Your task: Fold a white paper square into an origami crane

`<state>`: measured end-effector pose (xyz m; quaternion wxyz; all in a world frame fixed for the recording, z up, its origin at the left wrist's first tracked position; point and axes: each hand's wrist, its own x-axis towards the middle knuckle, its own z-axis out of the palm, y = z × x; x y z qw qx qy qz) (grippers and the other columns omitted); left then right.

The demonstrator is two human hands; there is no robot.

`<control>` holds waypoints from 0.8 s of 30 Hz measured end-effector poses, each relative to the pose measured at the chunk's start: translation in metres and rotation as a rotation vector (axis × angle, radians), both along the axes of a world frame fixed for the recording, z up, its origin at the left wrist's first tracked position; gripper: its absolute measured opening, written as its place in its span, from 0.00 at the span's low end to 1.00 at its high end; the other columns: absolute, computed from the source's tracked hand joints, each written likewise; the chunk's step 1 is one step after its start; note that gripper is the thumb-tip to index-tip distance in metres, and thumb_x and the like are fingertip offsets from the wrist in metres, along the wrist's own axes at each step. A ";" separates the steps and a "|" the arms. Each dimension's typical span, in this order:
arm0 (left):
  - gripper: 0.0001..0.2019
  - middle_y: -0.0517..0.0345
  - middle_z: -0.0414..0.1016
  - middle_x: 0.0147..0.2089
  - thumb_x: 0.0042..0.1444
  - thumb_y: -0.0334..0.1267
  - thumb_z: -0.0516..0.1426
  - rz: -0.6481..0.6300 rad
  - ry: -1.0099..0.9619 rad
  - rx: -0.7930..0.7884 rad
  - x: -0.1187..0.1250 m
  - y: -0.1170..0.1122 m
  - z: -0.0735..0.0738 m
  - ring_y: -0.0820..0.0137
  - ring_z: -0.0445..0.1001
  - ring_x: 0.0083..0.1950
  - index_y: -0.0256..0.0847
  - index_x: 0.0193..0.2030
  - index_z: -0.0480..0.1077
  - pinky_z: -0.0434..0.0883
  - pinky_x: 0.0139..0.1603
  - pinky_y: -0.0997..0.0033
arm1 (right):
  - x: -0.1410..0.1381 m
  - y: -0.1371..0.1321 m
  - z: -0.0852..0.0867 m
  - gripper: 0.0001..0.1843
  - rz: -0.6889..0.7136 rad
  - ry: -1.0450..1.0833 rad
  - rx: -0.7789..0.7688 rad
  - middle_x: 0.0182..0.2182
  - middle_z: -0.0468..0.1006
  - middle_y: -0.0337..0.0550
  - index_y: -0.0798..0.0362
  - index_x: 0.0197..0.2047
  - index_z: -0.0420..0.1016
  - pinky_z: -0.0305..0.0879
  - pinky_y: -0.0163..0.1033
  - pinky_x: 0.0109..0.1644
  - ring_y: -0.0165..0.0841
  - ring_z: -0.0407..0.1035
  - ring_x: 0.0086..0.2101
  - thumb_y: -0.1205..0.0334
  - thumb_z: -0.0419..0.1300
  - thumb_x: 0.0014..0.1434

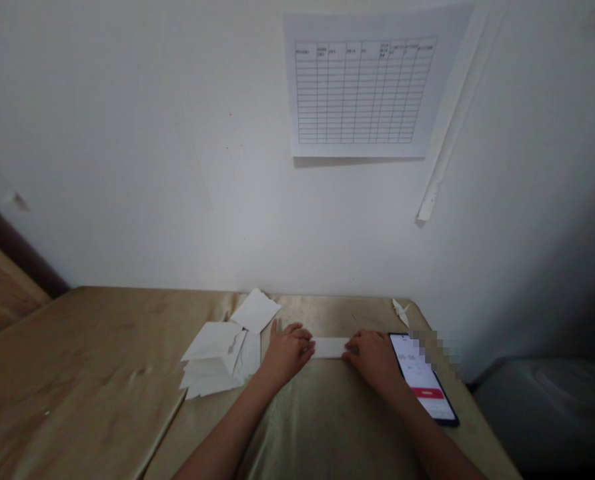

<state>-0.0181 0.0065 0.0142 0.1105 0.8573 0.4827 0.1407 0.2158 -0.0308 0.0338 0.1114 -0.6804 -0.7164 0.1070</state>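
Observation:
A narrow white strip of folded paper [329, 347] lies across the tabletop between my hands. At its left end, my left hand [288, 353] grips the edge with bent fingers, the thumb side toward the paper. My right hand [370, 357] has its fingers closed on the strip's right end. Left of my left hand is a loose stack of white paper sheets [212, 360], with another white square sheet [256, 311] behind it. A small folded paper crane [401, 311] rests near the back right corner.
A phone [422, 383] with a lit screen lies beside my right forearm. The table [102, 373] has a shiny tan cover and meets a white wall. A printed chart [365, 90] hangs there. A dark grey rounded object [547, 407] stands at the right.

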 end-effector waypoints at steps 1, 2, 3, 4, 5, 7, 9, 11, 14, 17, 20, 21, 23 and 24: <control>0.09 0.60 0.81 0.54 0.64 0.41 0.59 -0.001 0.003 0.000 0.000 0.000 0.000 0.54 0.67 0.66 0.54 0.45 0.81 0.35 0.71 0.28 | 0.000 0.000 0.000 0.10 0.005 -0.002 0.003 0.44 0.83 0.45 0.45 0.43 0.84 0.55 0.46 0.57 0.42 0.73 0.48 0.56 0.65 0.59; 0.09 0.60 0.81 0.54 0.64 0.41 0.59 -0.001 0.004 0.001 0.000 0.000 0.000 0.54 0.67 0.66 0.54 0.45 0.81 0.35 0.71 0.28 | 0.000 0.000 -0.001 0.10 0.009 -0.002 0.005 0.44 0.83 0.45 0.45 0.42 0.84 0.55 0.45 0.57 0.42 0.73 0.48 0.56 0.64 0.59; 0.09 0.60 0.81 0.54 0.63 0.41 0.59 -0.002 0.005 0.005 0.000 0.000 0.000 0.54 0.67 0.66 0.54 0.45 0.81 0.35 0.72 0.29 | 0.001 0.000 -0.001 0.10 0.012 -0.002 0.006 0.44 0.83 0.45 0.45 0.42 0.84 0.55 0.45 0.57 0.41 0.73 0.48 0.56 0.64 0.59; 0.09 0.60 0.81 0.54 0.63 0.41 0.59 -0.003 0.003 0.009 -0.001 0.000 -0.001 0.54 0.67 0.66 0.54 0.45 0.81 0.35 0.72 0.30 | 0.001 0.000 -0.002 0.10 0.012 -0.001 0.009 0.44 0.82 0.45 0.45 0.42 0.84 0.55 0.45 0.57 0.41 0.73 0.48 0.56 0.64 0.59; 0.09 0.60 0.81 0.54 0.63 0.42 0.59 -0.004 0.001 0.014 -0.001 0.001 -0.002 0.54 0.66 0.66 0.54 0.45 0.81 0.35 0.72 0.31 | 0.001 0.001 -0.003 0.10 0.009 0.001 0.013 0.44 0.82 0.45 0.45 0.42 0.84 0.55 0.45 0.58 0.41 0.73 0.48 0.56 0.64 0.59; 0.09 0.59 0.81 0.54 0.64 0.42 0.58 -0.009 -0.003 0.018 -0.001 0.001 -0.003 0.55 0.66 0.67 0.54 0.45 0.81 0.34 0.73 0.32 | 0.001 0.001 -0.004 0.10 0.005 0.002 0.014 0.44 0.82 0.45 0.45 0.43 0.84 0.54 0.45 0.58 0.41 0.73 0.48 0.56 0.64 0.59; 0.09 0.59 0.81 0.54 0.64 0.42 0.58 -0.013 -0.005 0.016 -0.001 0.001 -0.003 0.54 0.66 0.67 0.54 0.45 0.81 0.34 0.73 0.32 | 0.002 0.001 -0.004 0.10 0.004 0.002 0.009 0.45 0.82 0.44 0.45 0.43 0.84 0.54 0.46 0.59 0.42 0.73 0.48 0.55 0.64 0.59; 0.09 0.60 0.81 0.54 0.64 0.42 0.58 -0.007 -0.005 0.010 -0.001 0.000 -0.002 0.54 0.66 0.67 0.54 0.45 0.81 0.33 0.72 0.31 | 0.002 0.001 -0.004 0.10 0.002 -0.001 0.012 0.45 0.82 0.45 0.44 0.42 0.84 0.54 0.46 0.59 0.42 0.73 0.48 0.55 0.64 0.60; 0.09 0.60 0.81 0.53 0.63 0.41 0.58 0.002 -0.007 0.006 0.001 -0.001 0.001 0.54 0.66 0.67 0.54 0.44 0.81 0.32 0.72 0.30 | 0.001 0.000 -0.003 0.10 0.006 -0.005 0.024 0.45 0.82 0.44 0.44 0.43 0.84 0.54 0.47 0.59 0.43 0.73 0.48 0.56 0.64 0.60; 0.09 0.59 0.81 0.54 0.63 0.40 0.58 0.004 -0.002 -0.004 0.002 -0.003 0.003 0.54 0.66 0.67 0.53 0.45 0.81 0.31 0.71 0.28 | 0.001 -0.001 -0.001 0.10 0.015 0.000 0.032 0.44 0.83 0.44 0.44 0.43 0.84 0.53 0.47 0.59 0.42 0.73 0.48 0.56 0.63 0.60; 0.11 0.57 0.80 0.55 0.63 0.40 0.58 0.000 0.000 0.004 0.003 -0.005 0.003 0.53 0.66 0.67 0.54 0.50 0.79 0.31 0.71 0.26 | 0.000 -0.001 -0.001 0.10 0.021 0.006 0.025 0.45 0.82 0.45 0.44 0.44 0.84 0.53 0.46 0.60 0.41 0.73 0.48 0.56 0.63 0.61; 0.12 0.57 0.80 0.55 0.63 0.40 0.58 -0.004 -0.002 0.012 0.004 -0.006 0.003 0.53 0.66 0.67 0.55 0.52 0.77 0.31 0.70 0.26 | 0.000 -0.001 -0.001 0.10 0.022 0.007 0.017 0.45 0.82 0.45 0.44 0.44 0.84 0.53 0.46 0.60 0.41 0.73 0.48 0.56 0.63 0.61; 0.15 0.56 0.80 0.55 0.64 0.41 0.58 -0.011 -0.005 0.033 0.005 -0.007 0.002 0.53 0.66 0.67 0.57 0.56 0.75 0.31 0.70 0.25 | 0.001 0.000 -0.003 0.10 0.023 0.010 0.005 0.46 0.82 0.45 0.44 0.44 0.84 0.52 0.46 0.60 0.41 0.72 0.48 0.56 0.63 0.61; 0.15 0.56 0.80 0.54 0.64 0.41 0.58 -0.015 -0.002 0.043 0.005 -0.008 0.001 0.53 0.66 0.66 0.57 0.56 0.75 0.31 0.69 0.24 | 0.001 0.000 -0.004 0.11 0.023 0.010 0.002 0.46 0.82 0.45 0.44 0.44 0.84 0.52 0.47 0.61 0.41 0.72 0.49 0.55 0.63 0.61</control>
